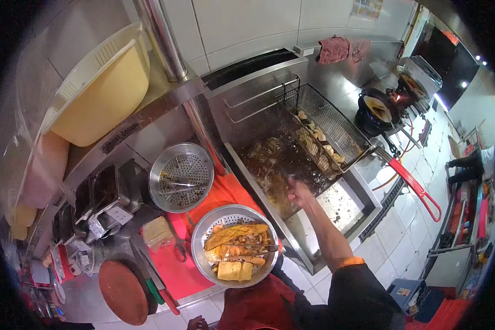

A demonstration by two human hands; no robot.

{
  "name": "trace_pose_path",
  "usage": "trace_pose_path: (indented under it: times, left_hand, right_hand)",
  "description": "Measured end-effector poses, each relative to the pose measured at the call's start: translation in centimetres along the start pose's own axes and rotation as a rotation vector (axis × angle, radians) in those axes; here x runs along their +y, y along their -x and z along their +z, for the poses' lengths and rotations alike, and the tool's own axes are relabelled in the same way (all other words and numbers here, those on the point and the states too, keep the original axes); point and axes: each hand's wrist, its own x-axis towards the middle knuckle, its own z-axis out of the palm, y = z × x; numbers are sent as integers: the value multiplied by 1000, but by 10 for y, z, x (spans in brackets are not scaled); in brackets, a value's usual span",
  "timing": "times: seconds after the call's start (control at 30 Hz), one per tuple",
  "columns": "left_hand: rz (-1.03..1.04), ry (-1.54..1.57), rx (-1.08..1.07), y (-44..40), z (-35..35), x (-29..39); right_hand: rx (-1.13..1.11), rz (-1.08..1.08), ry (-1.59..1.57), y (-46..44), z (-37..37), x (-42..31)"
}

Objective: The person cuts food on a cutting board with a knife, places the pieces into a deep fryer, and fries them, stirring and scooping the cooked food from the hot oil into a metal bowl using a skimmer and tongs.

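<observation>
My right hand (298, 192) reaches over the fryer vat (269, 165), its fingers closed on a thin dark utensil whose far end is lost in the bubbling oil. Beside it, a wire fry basket (335, 118) with a red handle holds pale fried pieces. A metal colander (199, 263) in front of my apron contains golden blocks, a long fried piece and smaller bits; tongs (239, 253) lie across it. At the bottom edge shows a small, dark part of my left hand (197, 323), fingers apart, with nothing visible in it.
Another perforated colander (181, 159) with a utensil stands left on the counter. Knives (154, 280), scissors (180, 250) and a round brown lid (122, 291) lie nearby. A yellow tub (110, 88) sits on the shelf. Woks (375, 110) and a flame are right; a person (473, 165) stands far right.
</observation>
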Motion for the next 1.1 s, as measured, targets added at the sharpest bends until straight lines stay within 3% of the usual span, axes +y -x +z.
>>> trace_pose_path:
  times: [0.07,0.2,0.3,0.33,0.43,0.47,0.57,0.63,0.7,0.8,0.9,1.0,1.1]
  left_hand:
    - [-95,-78,-28,-1,0,10]
    - [104,-210,-77,0,-5,2]
    - [-222,-232,-98,0,-2,26]
    - [-232,-187,-88,1,-2,28]
    - [33,-121,-53,2,-1,18]
    - [26,-11,-46,3,-1,20]
    - [94,-129,-30,1,-1,10]
    - [2,-105,-42,1,2,18]
    - [-21,-41,-62,1,4,21]
    - [343,-72,-123,-5,-6,-51]
    - [301,7,-134,-8,1,-38]
    - [182,-189,-80,-10,15,12]
    - [-27,-133,-55,-5,14,-23]
  right_hand:
    - [-54,50,-87,-4,0,6]
    - [-115,102,-72,-7,8,15]
    - [-73,145,13,4,15,20]
    - [-51,160,45,10,19,18]
    - [-130,183,-6,-1,13,29]
    - [-158,206,-77,1,12,28]
    - [-241,304,-297,5,-1,25]
    - [-304,415,-453,2,-13,24]
    - [-298,403,-421,8,-18,19]
    - [-315,362,-390,22,-27,9]
    - [-257,256,-250,29,-43,6]
    - [-189,165,-115,50,-50,-3]
    - [-199,230,-221,53,-69,-4]
